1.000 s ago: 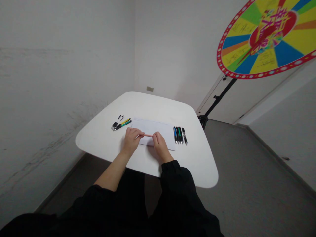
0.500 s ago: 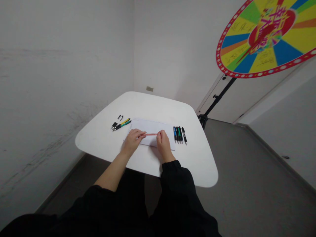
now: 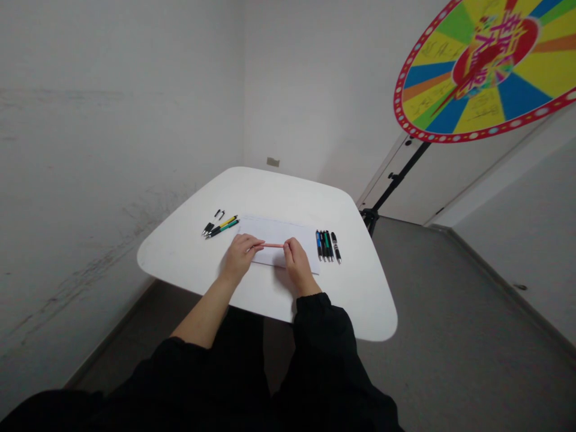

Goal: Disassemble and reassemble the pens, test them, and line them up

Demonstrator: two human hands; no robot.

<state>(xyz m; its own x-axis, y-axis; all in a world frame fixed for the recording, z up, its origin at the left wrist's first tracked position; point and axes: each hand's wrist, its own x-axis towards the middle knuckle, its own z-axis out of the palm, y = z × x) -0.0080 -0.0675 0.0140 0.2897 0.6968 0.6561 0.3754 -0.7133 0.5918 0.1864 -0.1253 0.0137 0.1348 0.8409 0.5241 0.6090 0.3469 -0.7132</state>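
A slim pink pen (image 3: 273,245) is stretched level between my two hands, over the white paper (image 3: 283,227). My left hand (image 3: 242,252) pinches its left end, and my right hand (image 3: 294,258) is closed round its right end. The fingers hide both ends of it. Left of the paper, several pens lie at a slant, among them a yellow one (image 3: 228,222) and a green one (image 3: 230,225). On the right a row of dark pens (image 3: 324,246) lies side by side, with a black and silver pen (image 3: 336,248) at its right end.
The white table (image 3: 279,186) has rounded corners and stands near the wall (image 3: 112,138). Behind it on the right, a colourful prize wheel (image 3: 477,114) rises on a black stand (image 3: 400,177). Grey floor (image 3: 450,300) spreads to the right.
Both hands have shifted very slightly left with the pink pen, and the right fingers have changed their hold a little. The other pens lie as before.
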